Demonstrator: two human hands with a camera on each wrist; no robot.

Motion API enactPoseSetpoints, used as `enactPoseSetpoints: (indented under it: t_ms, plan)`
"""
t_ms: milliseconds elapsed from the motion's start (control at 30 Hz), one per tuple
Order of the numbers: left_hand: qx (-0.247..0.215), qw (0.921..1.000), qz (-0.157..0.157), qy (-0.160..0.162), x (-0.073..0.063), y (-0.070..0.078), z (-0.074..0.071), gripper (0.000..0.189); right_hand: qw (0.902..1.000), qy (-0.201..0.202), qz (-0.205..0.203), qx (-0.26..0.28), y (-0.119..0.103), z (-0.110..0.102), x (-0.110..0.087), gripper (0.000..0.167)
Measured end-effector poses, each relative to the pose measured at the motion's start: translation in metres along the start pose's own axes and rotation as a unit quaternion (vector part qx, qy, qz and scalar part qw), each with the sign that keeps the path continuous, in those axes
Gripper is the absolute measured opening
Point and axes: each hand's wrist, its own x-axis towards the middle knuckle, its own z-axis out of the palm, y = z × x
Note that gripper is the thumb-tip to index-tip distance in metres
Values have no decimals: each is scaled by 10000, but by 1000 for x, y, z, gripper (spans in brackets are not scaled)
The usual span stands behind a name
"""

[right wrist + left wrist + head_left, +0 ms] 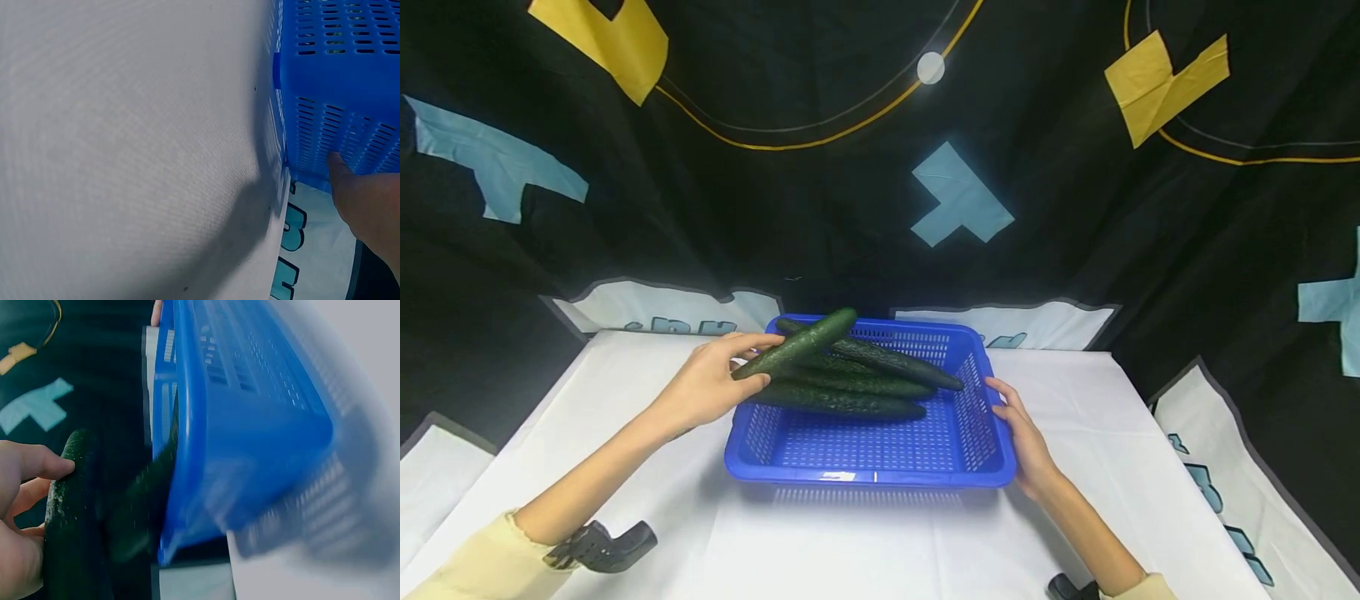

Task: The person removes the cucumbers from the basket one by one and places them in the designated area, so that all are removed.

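Note:
A blue perforated plastic basket (872,477) stands on the table in the head view, with several long dark green cucumbers (850,406) lying across its back and left part. My left hand (703,379) holds one cucumber (808,340) by its near end, thumb below and fingers above. That cucumber slants over the others at the basket's left rim. In the left wrist view the held cucumber (74,519) is outside the basket wall. My right hand (1028,446) grips the basket's right side, fingers over the rim. The right wrist view shows one digit (340,169) against the slotted outer wall.
A white cloth covers the table (820,542). Behind it hangs a black curtain (820,233) with yellow and light blue patches. Each wrist wears a black strap mount (602,546).

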Motion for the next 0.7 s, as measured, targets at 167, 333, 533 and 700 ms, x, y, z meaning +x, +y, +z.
enactPoseSetpoints:
  t_ms: [167, 333, 533, 700]
  plan:
    - [-168, 9987, -433, 204, -9, -9, -21, 49, 10000, 0, 1, -1, 0, 0, 0, 49]
    - [-189, 9965, -743, 346, -17, -18, -39, 51, 10000, -19, -4, 30, 0, 0, 0, 49]
    - [-545, 9894, -1218, 581, -27, -43, -44, 55, 10000, -47, -3, 32, 0, 0, 0, 48]
    - [-1078, 9756, -1776, 711, -35, -70, -35, 58, 10000, -61, 3, 46, 0, 0, 0, 49]
